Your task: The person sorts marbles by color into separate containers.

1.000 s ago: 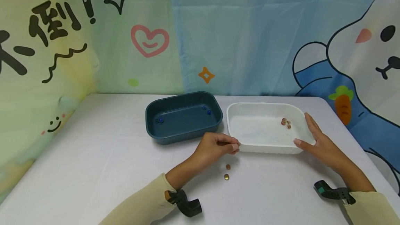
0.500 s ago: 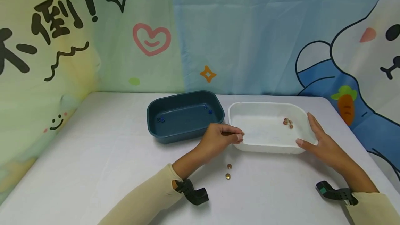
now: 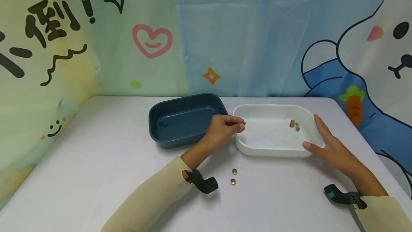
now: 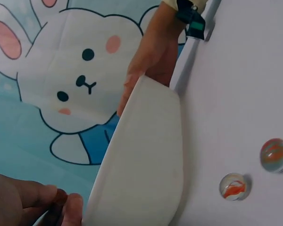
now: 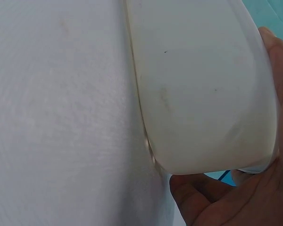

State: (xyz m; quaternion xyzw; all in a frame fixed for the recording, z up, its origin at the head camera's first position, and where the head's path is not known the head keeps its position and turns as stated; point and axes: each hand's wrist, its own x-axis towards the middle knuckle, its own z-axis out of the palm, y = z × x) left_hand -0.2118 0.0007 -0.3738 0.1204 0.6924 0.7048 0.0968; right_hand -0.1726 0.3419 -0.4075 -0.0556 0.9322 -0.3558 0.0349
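Observation:
My left hand (image 3: pixel 222 128) pinches a small reddish-brown marble (image 4: pixel 61 197) between thumb and fingertips, at the left rim of a white tray (image 3: pixel 267 152). My right hand (image 3: pixel 334 153) holds the tray's right end, its thumb at the near corner and its fingers stretched along the end wall. Inside the white tray, several brownish glass marbles (image 3: pixel 294 125) sit grouped toward the right. In front of it two loose marbles lie on the table; the left wrist view shows clear glass with orange swirls in the nearer-to-tray marble (image 4: pixel 234 187) and the other marble (image 4: pixel 276 155).
A dark blue-green tray (image 3: pixel 180 141) stands left of the white one, with several blue marbles (image 3: pixel 165 123) in it, partly hidden by my left hand. The white table (image 3: pixel 96 174) ends at a printed cloth backdrop (image 3: pixel 257 38).
My left hand has moved up and away from me, from the white tray's near left corner to its left rim, still pinching the marble. The right hand keeps its place.

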